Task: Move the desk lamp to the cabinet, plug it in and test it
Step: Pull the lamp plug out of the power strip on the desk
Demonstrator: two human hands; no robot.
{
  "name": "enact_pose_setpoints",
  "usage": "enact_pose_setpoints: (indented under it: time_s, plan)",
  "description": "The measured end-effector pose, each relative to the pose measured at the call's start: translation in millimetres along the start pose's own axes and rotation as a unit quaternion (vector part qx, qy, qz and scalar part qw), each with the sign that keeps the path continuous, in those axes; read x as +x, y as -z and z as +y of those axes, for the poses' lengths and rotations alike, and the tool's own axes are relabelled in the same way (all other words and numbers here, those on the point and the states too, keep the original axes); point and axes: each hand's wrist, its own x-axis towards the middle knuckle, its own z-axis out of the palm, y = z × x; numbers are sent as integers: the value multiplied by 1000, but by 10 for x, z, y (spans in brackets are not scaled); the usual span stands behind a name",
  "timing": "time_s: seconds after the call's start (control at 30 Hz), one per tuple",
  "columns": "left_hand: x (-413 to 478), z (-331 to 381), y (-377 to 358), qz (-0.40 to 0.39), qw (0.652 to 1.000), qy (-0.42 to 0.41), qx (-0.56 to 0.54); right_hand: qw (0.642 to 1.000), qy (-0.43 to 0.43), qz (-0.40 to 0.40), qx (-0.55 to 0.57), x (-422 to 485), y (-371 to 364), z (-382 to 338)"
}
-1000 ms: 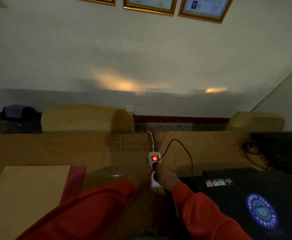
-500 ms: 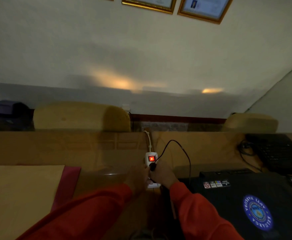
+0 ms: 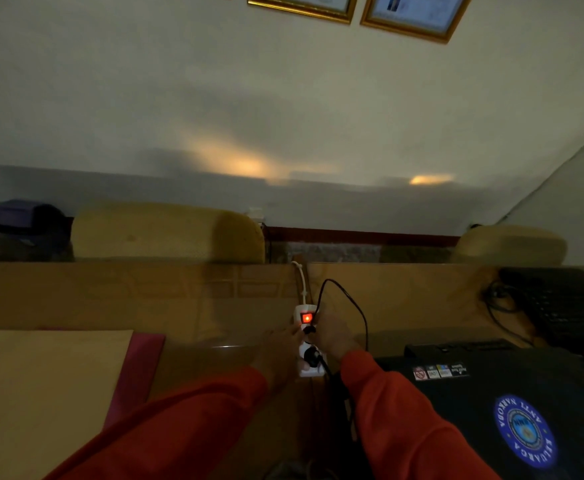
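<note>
Hands: R (image 3: 330, 336) pinching black plug (image 3: 308, 329) at power strip (image 3: 309, 344), L (image 3: 278, 355) pressed flat beside strip.

Both red-sleeved arms reach forward; left hand (image 3: 278, 355) lies flat; right hand (image 3: 332, 336) seemingly pinches, fingers curled.

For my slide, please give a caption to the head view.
Both hands, left and right, work a black plug at a white power strip with its red switch lit.
</note>
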Motion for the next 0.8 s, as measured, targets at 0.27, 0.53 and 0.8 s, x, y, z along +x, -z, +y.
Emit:
enact_pose_setpoints:
  time_s: [0.27,0.53,0.8]
  plan:
    - [62,-67,-68,19,999,-11,44,998,24,14,-49,28,76,-31]
    - [1,-17,40,2,1000,-1,24,999,6,13,53,-75,301,-145]
    - [-367,-9,509,-20,999,33,-31,884,-112,-52,452,-542,509,-200]
